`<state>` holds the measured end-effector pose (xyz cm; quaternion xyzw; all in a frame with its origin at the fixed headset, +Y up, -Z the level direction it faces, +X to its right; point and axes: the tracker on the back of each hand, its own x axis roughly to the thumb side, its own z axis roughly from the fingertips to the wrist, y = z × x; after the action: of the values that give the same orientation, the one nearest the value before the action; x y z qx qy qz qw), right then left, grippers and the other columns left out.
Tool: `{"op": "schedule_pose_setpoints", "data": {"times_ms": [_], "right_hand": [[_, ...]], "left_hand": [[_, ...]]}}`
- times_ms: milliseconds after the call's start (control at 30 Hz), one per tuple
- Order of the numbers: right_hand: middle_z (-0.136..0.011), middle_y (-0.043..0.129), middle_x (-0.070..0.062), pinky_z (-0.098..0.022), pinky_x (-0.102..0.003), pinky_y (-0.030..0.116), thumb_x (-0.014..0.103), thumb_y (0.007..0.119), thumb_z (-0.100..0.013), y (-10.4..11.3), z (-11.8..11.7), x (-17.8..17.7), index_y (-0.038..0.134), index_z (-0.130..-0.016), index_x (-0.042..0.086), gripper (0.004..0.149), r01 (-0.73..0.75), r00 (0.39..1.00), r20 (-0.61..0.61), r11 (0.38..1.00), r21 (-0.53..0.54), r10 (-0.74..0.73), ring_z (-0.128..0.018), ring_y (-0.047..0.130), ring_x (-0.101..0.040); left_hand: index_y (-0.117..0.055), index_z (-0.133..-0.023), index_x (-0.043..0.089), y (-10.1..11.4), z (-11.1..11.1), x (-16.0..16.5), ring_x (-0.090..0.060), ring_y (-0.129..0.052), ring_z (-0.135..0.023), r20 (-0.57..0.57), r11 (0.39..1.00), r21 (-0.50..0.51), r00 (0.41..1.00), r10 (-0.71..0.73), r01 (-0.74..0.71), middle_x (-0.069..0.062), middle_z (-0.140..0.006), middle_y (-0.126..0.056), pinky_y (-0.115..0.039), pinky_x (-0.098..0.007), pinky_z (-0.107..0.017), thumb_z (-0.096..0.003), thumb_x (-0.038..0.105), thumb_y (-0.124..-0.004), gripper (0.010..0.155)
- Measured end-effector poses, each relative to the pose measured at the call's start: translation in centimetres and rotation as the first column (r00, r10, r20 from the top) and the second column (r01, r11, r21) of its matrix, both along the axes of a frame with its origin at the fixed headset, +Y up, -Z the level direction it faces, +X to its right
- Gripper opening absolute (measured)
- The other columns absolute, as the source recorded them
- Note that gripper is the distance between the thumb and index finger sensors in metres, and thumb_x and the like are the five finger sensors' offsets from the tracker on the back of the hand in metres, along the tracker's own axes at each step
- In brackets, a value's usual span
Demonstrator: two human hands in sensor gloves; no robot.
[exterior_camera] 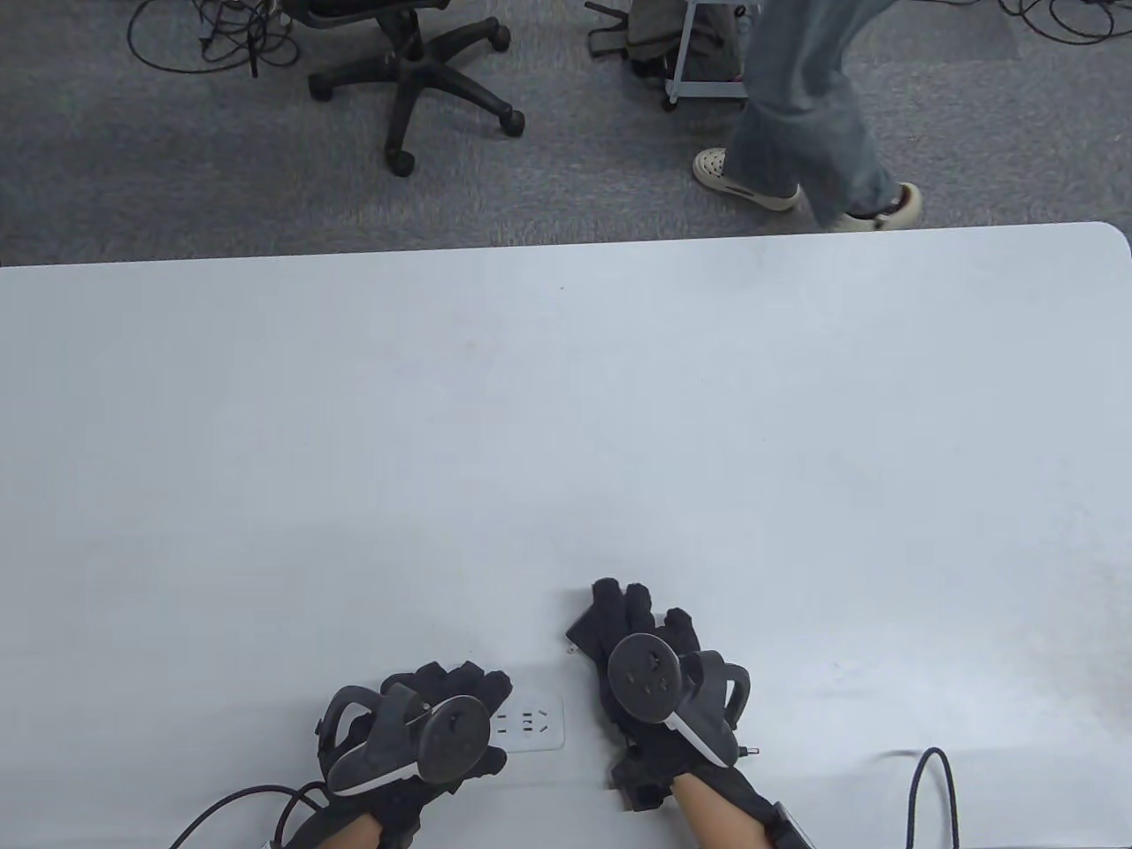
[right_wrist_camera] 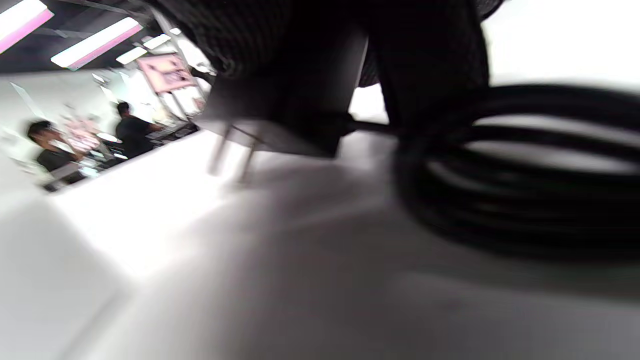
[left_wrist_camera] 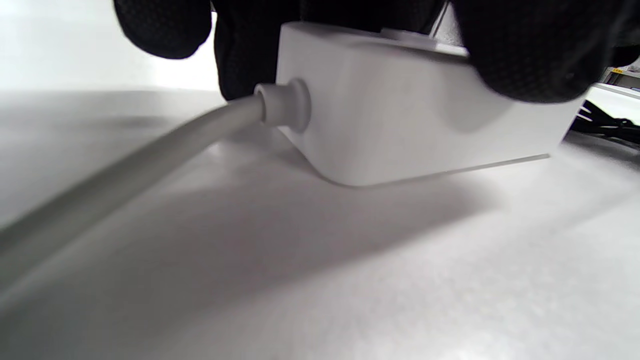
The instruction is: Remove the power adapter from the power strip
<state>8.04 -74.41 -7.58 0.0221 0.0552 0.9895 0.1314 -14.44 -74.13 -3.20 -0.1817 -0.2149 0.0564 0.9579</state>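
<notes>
Overhead view facing down, wrist views low, close, sharing table (exterior_camera: pixel 566 424)

The white rectangular plastic power strip (exterior_camera: pixel 531 725) lies flat on the table near its front edge, sockets facing up, with a pale round cord (left_wrist_camera: pixel 150 145) leaving one short end. The black boxy power adapter (right_wrist_camera: pixel 295 110) is out of the strip, its two metal prongs (right_wrist_camera: pixel 230 155) bare above the table, apparently just clear of it, beside its coiled black cable (right_wrist_camera: pixel 525 200).
</notes>
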Motion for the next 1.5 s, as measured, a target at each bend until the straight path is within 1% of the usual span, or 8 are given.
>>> {"op": "schedule_pose_setpoints", "data": {"times_ms": [133, 333, 500, 633, 767, 933, 1033, 1500], "right_hand": [[-0.095, 0.072, -0.019, -0.069, -0.055, 0.058, 0.039, 0.066, -0.046, -0.4, -0.2, 0.0, 0.057, -0.099, 0.025, 0.055, -0.08, 0.996, 0.043, 0.997, 0.013, 0.079, -0.044, 0.091, -0.025], [-0.097, 0.072, -0.015, -0.069, -0.054, 0.06, 0.04, 0.07, -0.045, -0.1, -0.3, 0.8, 0.06, -0.098, 0.029, 0.055, 0.014, 1.0, 0.023, 1.0, -0.004, -0.014, -0.046, 0.092, -0.026], [-0.103, 0.066, -0.011, -0.07, -0.057, 0.057, 0.043, 0.079, -0.039, 1.4, 0.4, 1.0, 0.055, -0.099, 0.033, 0.065, 0.119, 0.991, -0.066, 0.988, 0.098, -0.113, -0.074, 0.087, -0.031], [-0.115, 0.042, -0.003, -0.076, -0.061, 0.042, 0.052, 0.08, -0.036, 2.9, 0.7, 0.5, 0.041, -0.102, 0.041, 0.077, 0.14, 0.984, -0.132, 0.978, 0.154, -0.12, -0.102, 0.06, -0.032], [-0.118, 0.014, 0.007, -0.079, -0.061, 0.022, 0.061, 0.079, -0.032, 2.9, 0.8, 1.5, 0.025, -0.099, 0.051, 0.087, 0.1, 0.986, -0.149, 0.988, 0.121, -0.081, -0.114, 0.026, -0.026], [-0.112, -0.005, 0.011, -0.074, -0.058, -0.003, 0.067, 0.077, -0.029, 1.5, 0.6, 4.1, 0.011, -0.093, 0.055, 0.093, -0.011, 0.996, -0.09, 0.994, 0.105, 0.02, -0.108, -0.005, -0.017], [-0.104, -0.017, 0.015, -0.067, -0.052, -0.015, 0.07, 0.076, -0.028, 0.6, 0.1, 5.4, 0.003, -0.089, 0.056, 0.096, -0.032, 0.999, -0.03, 0.999, 0.005, 0.032, -0.1, -0.019, -0.011], [-0.102, -0.02, 0.015, -0.066, -0.052, -0.015, 0.071, 0.073, -0.028, -0.3, -0.1, 6.0, -0.003, -0.086, 0.055, 0.096, 0.025, 1.0, -0.005, 0.997, -0.07, -0.026, -0.098, -0.02, -0.011]], "left_hand": [[-0.067, -0.102, 0.027, 0.0, 0.0, 0.1, -0.035, -0.084, -0.08, 0.002, 1.0, -0.002, 1.0, 0.004, -0.004, -0.002, -0.104, -0.079, -0.064, -0.055, -0.063, -0.0338, 0.059, -0.082, 0.077], [-0.065, -0.103, 0.027, 0.0, 0.1, 0.1, -0.034, -0.083, -0.081, 0.008, 1.0, 0.005, 1.0, -0.024, 0.023, -0.004, -0.105, -0.077, -0.064, -0.055, -0.063, -0.0346, 0.061, -0.081, 0.078], [-0.054, -0.109, 0.026, 0.5, 0.2, -0.4, -0.032, -0.082, -0.081, -0.017, 0.994, 0.072, 0.996, -0.082, 0.084, -0.011, -0.111, -0.068, -0.064, -0.053, -0.063, -0.0329, 0.068, -0.077, 0.09], [-0.044, -0.112, 0.03, 2.3, 0.3, -2.5, -0.036, -0.071, -0.098, -0.104, 0.98, 0.199, 0.995, 0.003, 0.018, -0.009, -0.118, -0.056, -0.054, -0.064, -0.07, -0.0337, 0.071, -0.074, 0.093], [-0.035, -0.113, 0.033, 3.4, 0.2, -5.1, -0.042, -0.05, -0.113, -0.217, 0.952, 0.306, 0.975, 0.048, 0.021, -0.008, -0.125, -0.036, -0.04, -0.073, -0.073, -0.0339, 0.073, -0.072, 0.096], [-0.026, -0.114, 0.034, 2.8, -0.5, -7.5, -0.047, -0.027, -0.117, -0.342, 0.957, 0.283, 0.939, 0.037, 0.065, -0.009, -0.126, -0.019, -0.031, -0.077, -0.073, -0.0356, 0.074, -0.069, 0.098], [-0.022, -0.114, 0.033, 2.1, -0.9, -8.2, -0.049, -0.02, -0.116, -0.394, 0.965, 0.239, 0.919, -0.009, 0.112, -0.01, -0.124, -0.012, -0.03, -0.077, -0.072, -0.0369, 0.073, -0.069, 0.098], [-0.019, -0.113, 0.033, 1.0, -1.2, -9.9, -0.048, -0.015, -0.115, -0.463, 0.977, 0.181, 0.886, -0.017, 0.113, -0.011, -0.123, -0.008, -0.029, -0.077, -0.072, -0.0378, 0.073, -0.068, 0.098]]}}
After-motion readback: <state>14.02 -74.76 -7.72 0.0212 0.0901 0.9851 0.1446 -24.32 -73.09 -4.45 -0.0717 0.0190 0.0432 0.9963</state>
